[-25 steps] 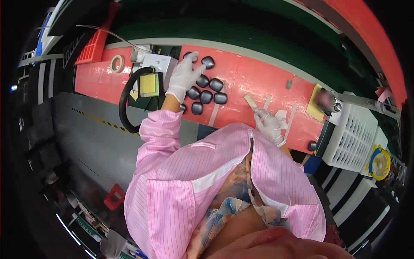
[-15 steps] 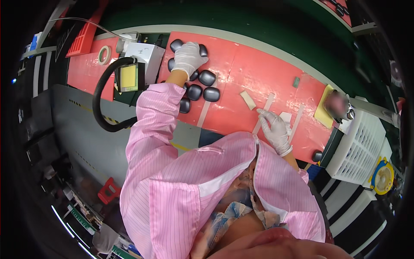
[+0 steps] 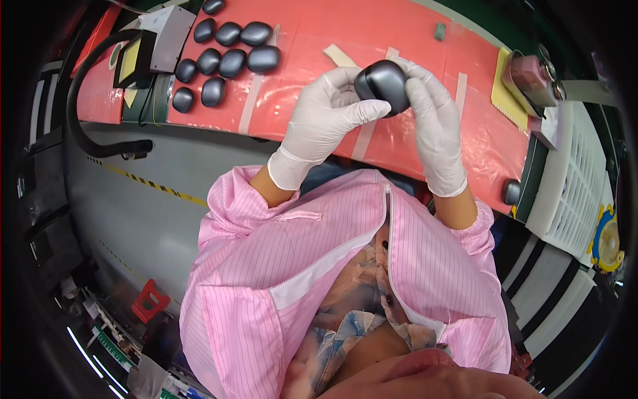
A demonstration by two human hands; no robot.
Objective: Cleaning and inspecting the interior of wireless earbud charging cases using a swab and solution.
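Note:
A glossy dark grey earbud case [image 3: 383, 86] with a rounded body and a visible seam is held up over the red mat [image 3: 488, 130]. My left hand [image 3: 320, 116], in a white glove, grips its left side, thumb along the lower front and fingers partly hidden behind. Against the right side press the fingertips of my gloved right hand [image 3: 435, 126]. Several similar cases [image 3: 232, 63] lie in loose rows at the left of the mat. A cream strip [image 3: 339, 56] lies just beyond my left fingers.
A pale box-shaped device [image 3: 167, 36] with a black hose [image 3: 70, 100] stands at the left. To the right are a yellow pad [image 3: 505, 93], a lone case [image 3: 511, 192] near the mat's edge and a white slatted rack [image 3: 570, 189]. A small green block [image 3: 440, 31] lies farther back.
My left hand has come from the group of cases at the left to the middle, with one case in it. My right hand has risen from the mat and now grips that case too.

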